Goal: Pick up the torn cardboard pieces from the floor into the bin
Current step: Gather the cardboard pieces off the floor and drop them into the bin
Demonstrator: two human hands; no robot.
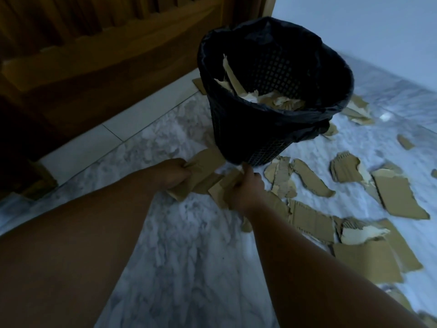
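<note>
Cardboard-laden at frame centre: left hand (175, 172) clenched round 1 torn piece (202, 168), right hand (246, 187) pinching another beside it. Lift both clear over the rim of the black bin (236, 129) just above, then release inside; more scraps (397, 197) strewn across floor (189, 233) at right.

Both bare arms stretch forward and down, hands close together. The left hand (176, 172) grips a cardboard piece (204, 166), fingers curled; the right hand (247, 189) grips a second piece (218, 190).
</note>
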